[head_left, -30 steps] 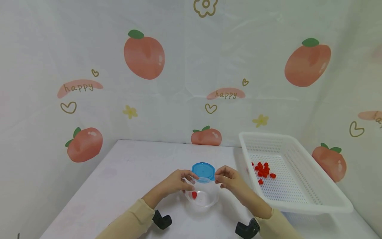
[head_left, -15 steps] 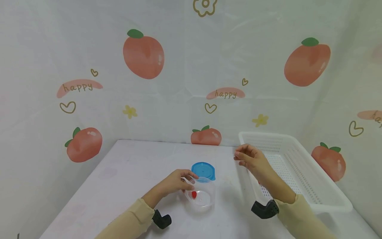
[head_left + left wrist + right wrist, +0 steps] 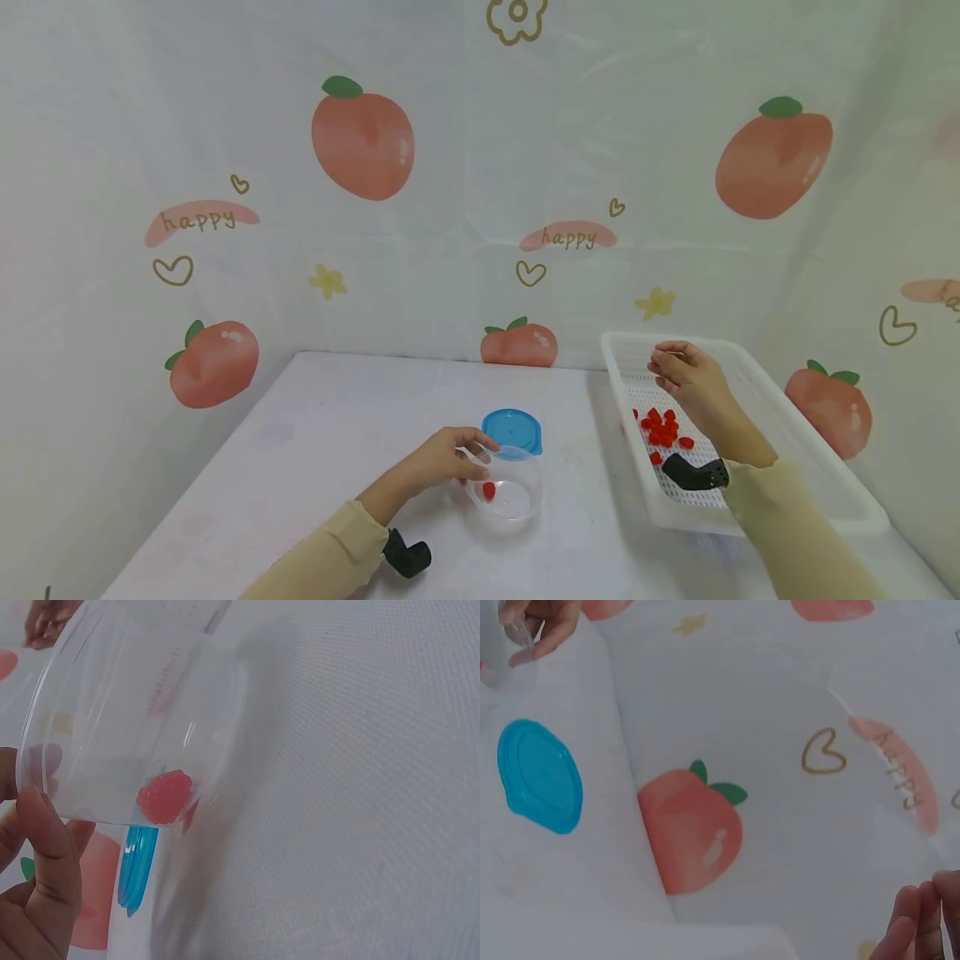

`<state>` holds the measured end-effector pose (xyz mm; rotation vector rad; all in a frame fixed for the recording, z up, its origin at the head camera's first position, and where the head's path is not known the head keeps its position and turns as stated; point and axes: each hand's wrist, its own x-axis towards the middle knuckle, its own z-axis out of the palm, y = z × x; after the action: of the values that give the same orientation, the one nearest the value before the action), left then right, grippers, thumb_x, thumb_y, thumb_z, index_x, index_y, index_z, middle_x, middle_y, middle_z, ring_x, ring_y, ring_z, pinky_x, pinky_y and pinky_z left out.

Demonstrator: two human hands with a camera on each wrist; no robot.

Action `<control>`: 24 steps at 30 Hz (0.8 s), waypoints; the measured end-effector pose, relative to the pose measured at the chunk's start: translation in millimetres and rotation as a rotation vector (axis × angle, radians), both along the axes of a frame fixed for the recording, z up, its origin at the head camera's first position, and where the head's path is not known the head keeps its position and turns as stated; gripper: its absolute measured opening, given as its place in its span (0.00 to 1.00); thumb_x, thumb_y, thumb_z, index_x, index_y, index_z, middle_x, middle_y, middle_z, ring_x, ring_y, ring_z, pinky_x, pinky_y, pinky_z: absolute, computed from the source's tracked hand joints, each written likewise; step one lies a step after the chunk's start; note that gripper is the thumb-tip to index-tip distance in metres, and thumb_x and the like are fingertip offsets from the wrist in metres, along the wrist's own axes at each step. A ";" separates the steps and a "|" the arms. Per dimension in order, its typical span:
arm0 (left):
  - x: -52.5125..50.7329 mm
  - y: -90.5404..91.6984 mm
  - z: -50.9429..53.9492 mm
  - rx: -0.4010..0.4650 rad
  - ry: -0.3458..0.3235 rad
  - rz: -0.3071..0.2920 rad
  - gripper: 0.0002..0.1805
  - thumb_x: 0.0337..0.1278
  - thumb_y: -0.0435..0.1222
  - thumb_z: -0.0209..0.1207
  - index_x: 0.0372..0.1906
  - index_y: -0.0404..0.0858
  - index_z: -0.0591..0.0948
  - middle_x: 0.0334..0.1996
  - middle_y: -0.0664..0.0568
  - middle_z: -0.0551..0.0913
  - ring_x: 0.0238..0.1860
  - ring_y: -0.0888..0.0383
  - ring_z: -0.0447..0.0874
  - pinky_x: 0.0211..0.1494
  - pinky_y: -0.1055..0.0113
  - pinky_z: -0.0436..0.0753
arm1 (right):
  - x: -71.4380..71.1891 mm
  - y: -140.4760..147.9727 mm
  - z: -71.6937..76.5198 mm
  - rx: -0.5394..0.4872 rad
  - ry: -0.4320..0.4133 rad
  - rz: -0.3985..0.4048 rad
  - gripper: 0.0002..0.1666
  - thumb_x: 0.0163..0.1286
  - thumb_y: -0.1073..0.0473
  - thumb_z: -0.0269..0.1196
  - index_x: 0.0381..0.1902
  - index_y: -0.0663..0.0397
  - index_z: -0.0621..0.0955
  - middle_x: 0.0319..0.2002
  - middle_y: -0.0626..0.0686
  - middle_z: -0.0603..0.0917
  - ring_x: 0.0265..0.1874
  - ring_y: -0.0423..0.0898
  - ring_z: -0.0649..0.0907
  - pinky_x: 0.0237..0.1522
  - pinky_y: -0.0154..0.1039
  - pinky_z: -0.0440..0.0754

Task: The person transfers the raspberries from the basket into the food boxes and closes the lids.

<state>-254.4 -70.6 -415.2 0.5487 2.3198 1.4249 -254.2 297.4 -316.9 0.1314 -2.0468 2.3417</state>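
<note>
My left hand pinches the rim of a clear round tub on the table, thumb and fingers on its left side. A red raspberry-like piece lies inside the tub in the left wrist view. Just behind the tub is a blue lid, lying flat. Above the white basket my right hand hangs in the air, fingers loosely bent with nothing seen between them. Several red pieces lie in the basket's left part, in front of that hand.
The basket stands on the right side of the white table. Behind the table hangs a pale cloth printed with fruit and hearts. A black device is at the left wrist, another at the right wrist.
My right hand has moved right from beside the tub to over the basket, uncovering the red pieces it passed in front of. My left hand and the tub have stayed in place.
</note>
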 end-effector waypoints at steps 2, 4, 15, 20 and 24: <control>0.2 -0.1 -1.2 -0.002 0.001 0.000 0.17 0.52 0.33 0.67 0.49 0.42 0.82 0.42 0.49 0.81 0.35 0.57 0.78 0.34 0.68 0.82 | -4.7 8.3 -4.2 -0.013 -0.047 -0.020 0.02 0.73 0.58 0.56 0.42 0.46 0.73 0.33 0.40 0.80 0.35 0.35 0.80 0.41 0.24 0.79; 0.1 -0.1 -2.0 -0.003 0.003 0.001 0.17 0.52 0.33 0.67 0.49 0.42 0.82 0.42 0.49 0.81 0.35 0.57 0.78 0.34 0.68 0.82 | -9.6 15.3 -8.6 -0.018 -0.097 -0.033 0.03 0.73 0.57 0.56 0.42 0.47 0.73 0.33 0.40 0.79 0.35 0.35 0.80 0.41 0.24 0.79; -0.2 0.0 -0.8 -0.009 -0.001 0.008 0.16 0.52 0.33 0.67 0.48 0.44 0.82 0.42 0.49 0.81 0.35 0.56 0.79 0.34 0.67 0.82 | -28.8 43.4 -32.0 0.372 -0.236 -0.038 0.24 0.76 0.51 0.51 0.59 0.64 0.65 0.39 0.38 0.76 0.35 0.29 0.79 0.43 0.24 0.79; -0.2 0.0 -0.5 -0.005 0.000 0.008 0.17 0.52 0.33 0.67 0.49 0.44 0.82 0.42 0.49 0.81 0.34 0.57 0.78 0.34 0.67 0.82 | -30.4 55.6 -42.9 0.551 -0.234 0.014 0.32 0.76 0.53 0.50 0.66 0.73 0.60 0.52 0.56 0.79 0.45 0.39 0.82 0.48 0.31 0.81; -0.5 0.4 -1.5 -0.001 -0.002 0.009 0.17 0.52 0.33 0.67 0.49 0.43 0.82 0.43 0.48 0.81 0.35 0.57 0.78 0.34 0.66 0.82 | -29.7 61.9 -50.0 0.625 -0.256 0.031 0.34 0.76 0.51 0.50 0.67 0.72 0.58 0.65 0.72 0.68 0.58 0.59 0.76 0.58 0.44 0.78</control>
<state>-254.9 -70.3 -416.7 0.5371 2.3244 1.4278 -283.9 359.3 -366.9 -0.1340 -2.8487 1.7172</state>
